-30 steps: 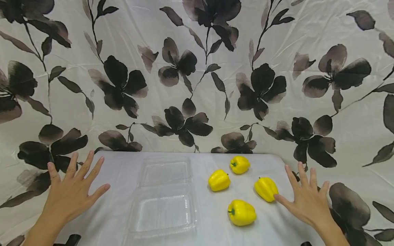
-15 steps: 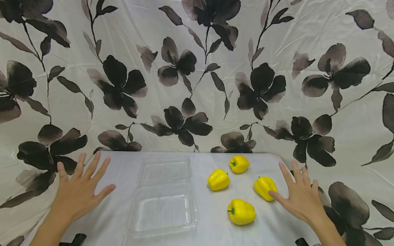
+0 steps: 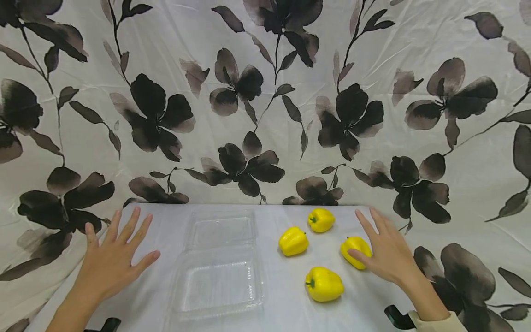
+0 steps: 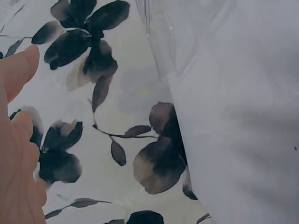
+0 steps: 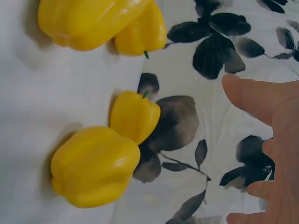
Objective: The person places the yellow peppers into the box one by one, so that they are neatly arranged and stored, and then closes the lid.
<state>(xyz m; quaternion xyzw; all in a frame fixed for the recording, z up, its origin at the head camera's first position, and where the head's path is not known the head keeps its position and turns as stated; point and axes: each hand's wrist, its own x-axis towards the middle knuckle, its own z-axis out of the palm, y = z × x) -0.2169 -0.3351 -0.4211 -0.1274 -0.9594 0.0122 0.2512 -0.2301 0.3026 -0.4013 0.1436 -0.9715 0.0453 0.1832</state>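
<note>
Several yellow bell peppers lie on the white table at the right in the head view: one nearest (image 3: 324, 284), one left of the middle (image 3: 293, 241), one far back (image 3: 321, 220), and one at the right (image 3: 351, 244). My right hand (image 3: 387, 251) hovers with fingers spread, its thumb covering part of the right-hand pepper; whether they touch I cannot tell. In the right wrist view, the thumb (image 5: 257, 98) appears apart from the peppers (image 5: 96, 165). My left hand (image 3: 109, 265), fingers spread, is held over the table's left side, holding nothing. A clear plastic clamshell container (image 3: 220, 288) lies unfolded between the hands.
The white table (image 3: 286, 309) ends at a straight back edge. Behind it hangs a white cloth (image 3: 303, 138) with dark printed flowers. Dark objects show near both wrists, one (image 3: 399, 317) by the right sleeve (image 3: 439, 323).
My right hand has moved left, its thumb now overlapping the right-hand pepper in view. My left hand has shifted slightly right. The peppers and container stay in place on the table.
</note>
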